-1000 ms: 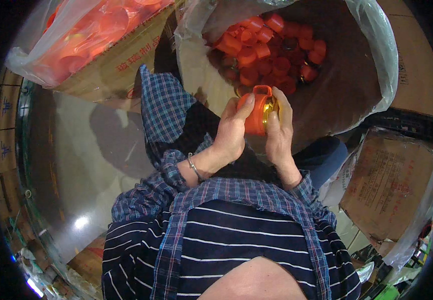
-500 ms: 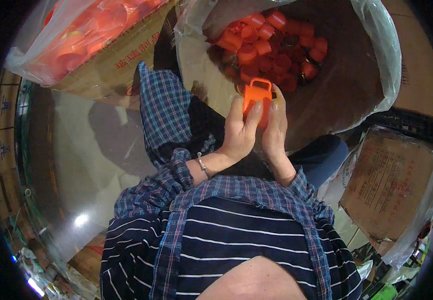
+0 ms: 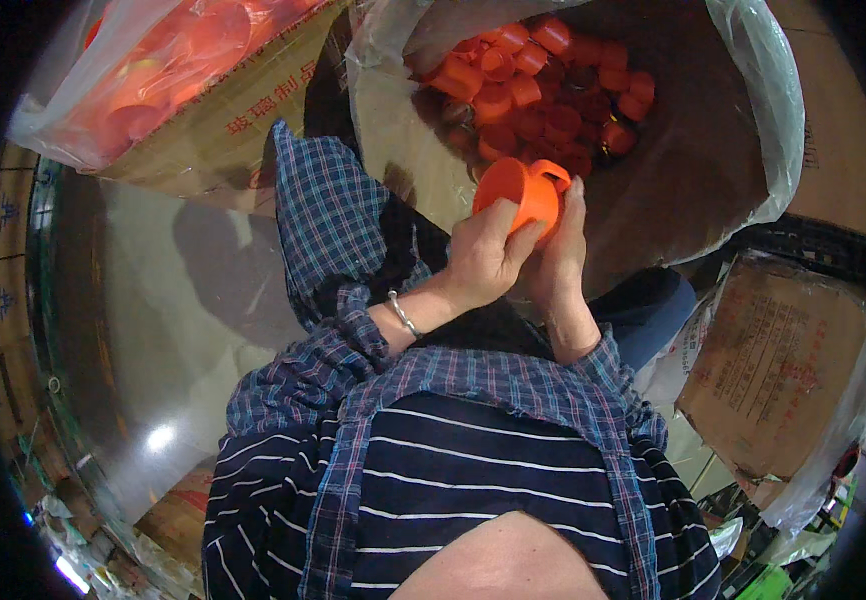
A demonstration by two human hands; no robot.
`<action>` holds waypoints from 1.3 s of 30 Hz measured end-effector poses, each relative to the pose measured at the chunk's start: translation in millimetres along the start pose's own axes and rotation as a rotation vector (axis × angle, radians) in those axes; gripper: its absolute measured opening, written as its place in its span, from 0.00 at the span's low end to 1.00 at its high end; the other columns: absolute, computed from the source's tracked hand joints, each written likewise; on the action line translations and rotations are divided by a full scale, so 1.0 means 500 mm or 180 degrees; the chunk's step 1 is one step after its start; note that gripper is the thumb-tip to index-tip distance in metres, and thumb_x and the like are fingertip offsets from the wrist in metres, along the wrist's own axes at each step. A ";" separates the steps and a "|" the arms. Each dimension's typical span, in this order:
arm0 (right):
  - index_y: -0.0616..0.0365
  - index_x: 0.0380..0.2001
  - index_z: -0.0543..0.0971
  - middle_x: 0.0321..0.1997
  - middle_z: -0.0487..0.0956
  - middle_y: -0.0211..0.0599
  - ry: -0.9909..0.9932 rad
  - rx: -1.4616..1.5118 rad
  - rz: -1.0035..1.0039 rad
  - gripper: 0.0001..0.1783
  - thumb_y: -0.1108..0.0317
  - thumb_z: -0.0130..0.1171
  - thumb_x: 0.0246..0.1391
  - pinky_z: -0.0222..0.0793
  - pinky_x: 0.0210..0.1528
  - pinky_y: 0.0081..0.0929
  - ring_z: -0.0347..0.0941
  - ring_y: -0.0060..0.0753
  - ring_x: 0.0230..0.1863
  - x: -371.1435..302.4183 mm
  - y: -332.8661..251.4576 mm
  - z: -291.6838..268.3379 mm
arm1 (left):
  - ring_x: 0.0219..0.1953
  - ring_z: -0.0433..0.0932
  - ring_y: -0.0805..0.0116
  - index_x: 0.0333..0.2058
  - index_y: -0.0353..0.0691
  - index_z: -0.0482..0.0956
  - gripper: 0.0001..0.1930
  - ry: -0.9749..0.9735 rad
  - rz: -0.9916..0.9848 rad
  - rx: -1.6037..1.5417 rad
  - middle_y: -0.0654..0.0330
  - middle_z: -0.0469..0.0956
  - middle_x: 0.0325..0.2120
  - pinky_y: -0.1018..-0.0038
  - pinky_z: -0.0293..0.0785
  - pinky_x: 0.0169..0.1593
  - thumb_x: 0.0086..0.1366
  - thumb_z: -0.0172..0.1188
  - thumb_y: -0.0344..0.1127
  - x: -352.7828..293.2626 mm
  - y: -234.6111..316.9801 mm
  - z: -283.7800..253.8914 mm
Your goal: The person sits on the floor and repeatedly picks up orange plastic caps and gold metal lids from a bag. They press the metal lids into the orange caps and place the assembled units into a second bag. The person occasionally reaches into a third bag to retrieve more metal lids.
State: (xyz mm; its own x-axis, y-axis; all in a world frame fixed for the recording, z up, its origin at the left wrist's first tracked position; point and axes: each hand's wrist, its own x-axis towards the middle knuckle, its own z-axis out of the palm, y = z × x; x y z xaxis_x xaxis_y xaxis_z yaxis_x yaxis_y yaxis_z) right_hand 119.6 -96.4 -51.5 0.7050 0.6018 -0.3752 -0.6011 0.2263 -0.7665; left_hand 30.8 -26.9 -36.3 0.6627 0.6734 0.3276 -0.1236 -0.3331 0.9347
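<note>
An orange plastic cup (image 3: 516, 193) with a loop handle is held between both hands, tilted so its round rim faces up and to the left. My left hand (image 3: 484, 252) is closed on its lower left side, thumb pressed against the wall. My right hand (image 3: 560, 262) grips the right side, fingers just below the handle. Right beyond the hands, several similar orange cups (image 3: 528, 92) lie heaped in a large carton lined with a clear plastic bag (image 3: 782, 120).
At the upper left stands another carton (image 3: 203, 150), with more orange pieces (image 3: 193, 50) under clear plastic. A brown carton (image 3: 768, 370) with plastic film sits at the right. Grey floor (image 3: 193, 290) shows at the left, and my plaid-covered knee (image 3: 325, 210) is beside the lined carton.
The orange cup has been turned in my hands: its handle has swung from the top to the upper right and its round rim now shows. Both hands shifted slightly.
</note>
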 end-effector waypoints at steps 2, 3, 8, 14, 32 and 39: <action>0.66 0.59 0.68 0.58 0.70 0.49 0.0178 -0.1542 -0.0871 0.28 0.54 0.45 0.68 0.62 0.61 0.38 0.67 0.44 0.58 -0.002 0.006 -0.003 | 0.40 0.80 0.57 0.41 0.36 0.74 0.13 0.0193 -0.0891 -0.0533 0.48 0.79 0.39 0.65 0.74 0.42 0.73 0.53 0.42 0.004 -0.006 0.009; 0.66 0.59 0.68 0.58 0.71 0.51 0.0150 -0.2953 -0.1664 0.27 0.56 0.48 0.66 0.62 0.61 0.39 0.67 0.47 0.58 -0.005 0.008 -0.005 | 0.41 0.79 0.61 0.42 0.36 0.74 0.13 0.0292 -0.1634 -0.1026 0.52 0.80 0.40 0.66 0.74 0.44 0.73 0.52 0.42 0.016 -0.015 0.008; 0.63 0.60 0.67 0.58 0.71 0.49 -0.0363 -0.3358 -0.2197 0.27 0.57 0.51 0.64 0.63 0.61 0.38 0.67 0.49 0.58 -0.003 0.008 -0.017 | 0.40 0.80 0.60 0.45 0.37 0.74 0.14 0.0434 -0.2214 -0.1940 0.53 0.80 0.38 0.66 0.75 0.44 0.72 0.53 0.42 0.024 -0.043 -0.004; 0.65 0.58 0.69 0.53 0.75 0.43 0.0132 -0.1318 -0.0662 0.26 0.55 0.49 0.68 0.67 0.57 0.34 0.72 0.43 0.53 -0.001 0.023 -0.009 | 0.42 0.80 0.61 0.46 0.36 0.75 0.19 0.0070 -0.1215 -0.0883 0.53 0.79 0.39 0.69 0.74 0.46 0.72 0.53 0.49 -0.014 -0.029 0.010; 0.62 0.56 0.69 0.46 0.72 0.50 0.0266 -0.3743 -0.2479 0.32 0.54 0.61 0.53 0.71 0.48 0.41 0.73 0.55 0.46 -0.003 0.042 -0.020 | 0.47 0.78 0.67 0.52 0.39 0.76 0.22 0.0423 -0.2916 -0.3165 0.61 0.79 0.45 0.69 0.73 0.54 0.74 0.49 0.52 0.026 -0.056 -0.011; 0.62 0.59 0.69 0.49 0.77 0.54 -0.1134 -0.2685 -0.1537 0.31 0.51 0.58 0.60 0.73 0.48 0.39 0.76 0.54 0.46 -0.004 0.049 -0.038 | 0.36 0.76 0.73 0.41 0.38 0.81 0.15 0.0301 -0.1489 -0.0458 0.64 0.79 0.34 0.72 0.73 0.45 0.72 0.55 0.45 0.046 0.020 -0.156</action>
State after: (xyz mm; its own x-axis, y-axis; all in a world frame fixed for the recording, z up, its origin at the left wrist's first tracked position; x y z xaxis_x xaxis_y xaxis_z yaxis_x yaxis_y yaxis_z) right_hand 110.8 -106.6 -79.6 0.5663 0.8122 0.1400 0.2722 -0.0239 -0.9619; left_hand -12.9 36.6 -8.8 0.6024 0.7881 -0.1264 0.0658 0.1089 0.9919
